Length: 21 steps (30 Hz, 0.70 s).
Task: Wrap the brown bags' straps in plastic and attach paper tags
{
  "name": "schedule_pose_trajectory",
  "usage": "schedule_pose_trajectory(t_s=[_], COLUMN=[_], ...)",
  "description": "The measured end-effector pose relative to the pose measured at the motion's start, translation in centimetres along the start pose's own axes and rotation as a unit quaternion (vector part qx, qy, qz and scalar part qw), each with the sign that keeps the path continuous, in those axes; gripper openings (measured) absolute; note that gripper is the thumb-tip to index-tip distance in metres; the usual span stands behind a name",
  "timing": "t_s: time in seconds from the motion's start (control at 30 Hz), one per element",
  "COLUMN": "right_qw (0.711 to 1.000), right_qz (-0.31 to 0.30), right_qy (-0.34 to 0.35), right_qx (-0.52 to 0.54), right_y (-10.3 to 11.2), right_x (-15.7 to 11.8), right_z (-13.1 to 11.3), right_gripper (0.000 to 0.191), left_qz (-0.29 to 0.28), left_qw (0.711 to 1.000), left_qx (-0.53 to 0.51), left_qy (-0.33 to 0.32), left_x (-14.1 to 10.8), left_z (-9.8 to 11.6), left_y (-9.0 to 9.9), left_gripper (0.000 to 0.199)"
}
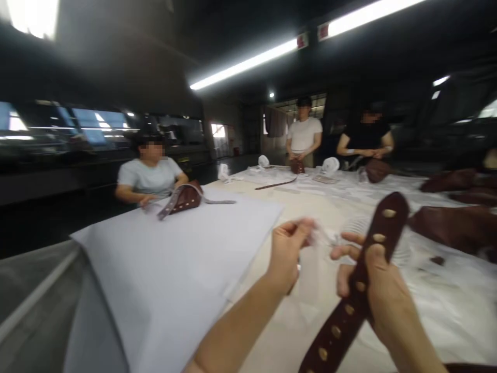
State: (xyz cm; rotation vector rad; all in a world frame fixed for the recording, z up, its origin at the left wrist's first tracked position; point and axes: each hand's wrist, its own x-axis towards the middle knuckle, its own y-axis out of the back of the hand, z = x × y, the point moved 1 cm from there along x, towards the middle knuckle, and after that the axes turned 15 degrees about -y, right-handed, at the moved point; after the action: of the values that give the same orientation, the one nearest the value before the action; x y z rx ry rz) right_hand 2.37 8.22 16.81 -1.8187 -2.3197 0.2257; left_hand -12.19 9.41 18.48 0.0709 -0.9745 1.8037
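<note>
My right hand (382,280) grips a dark brown leather strap (388,223) with several brass-rimmed eyelets along its length, held up nearly on end. The thumb presses on the strap's face and the fingers curl behind it. My left hand (289,254) pinches a thin, translucent piece of plastic film (322,235) between thumb and fingers. The film runs towards the strap, and its far end blurs into the white covering behind. Whether it touches the strap is hard to tell.
A large white sheet (163,274) lies on the table to my left, with a brown leather bag (184,199) at its far edge near a seated co-worker's hand (145,201). Brown leather pieces (454,228) lie on white material to my right. Two standing co-workers (305,129) handle similar bags.
</note>
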Motion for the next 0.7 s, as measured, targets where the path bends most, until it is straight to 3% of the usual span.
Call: schedule_pose_trajectory(t_s=[0.07, 0.2, 0.33, 0.5, 0.7], right_qw=[1.000, 0.989, 0.958, 0.955, 0.966], right_qz=[0.003, -0.121, -0.216, -0.212, -0.161], right_qy=[-0.015, -0.088, -0.172, -0.193, -0.187], right_qx=[0.024, -0.017, -0.074, -0.076, -0.075], right_y=[-0.7, -2.4, -2.4, -2.5, -3.0], right_x=[-0.3, -0.5, -1.2, -0.8, 0.2], right_z=[-0.4, -0.6, -0.5, 0.6, 1.2], right_gripper=[0.055, 0.054, 0.057, 0.058, 0.065], left_qz=[0.030, 0.065, 0.067, 0.048, 0.031], left_qw=[0.999, 0.997, 0.996, 0.998, 0.999], left_qx=[-0.018, -0.042, -0.033, -0.041, -0.031], left_qy=[-0.019, -0.030, -0.040, -0.022, -0.025], left_x=[2.2, 4.1, 4.3, 4.4, 4.5], left_z=[0.3, 1.2, 1.7, 2.3, 2.6], left_y=[1.2, 2.8, 3.2, 2.7, 3.0], left_gripper=[0.030, 0.030, 0.027, 0.032, 0.040])
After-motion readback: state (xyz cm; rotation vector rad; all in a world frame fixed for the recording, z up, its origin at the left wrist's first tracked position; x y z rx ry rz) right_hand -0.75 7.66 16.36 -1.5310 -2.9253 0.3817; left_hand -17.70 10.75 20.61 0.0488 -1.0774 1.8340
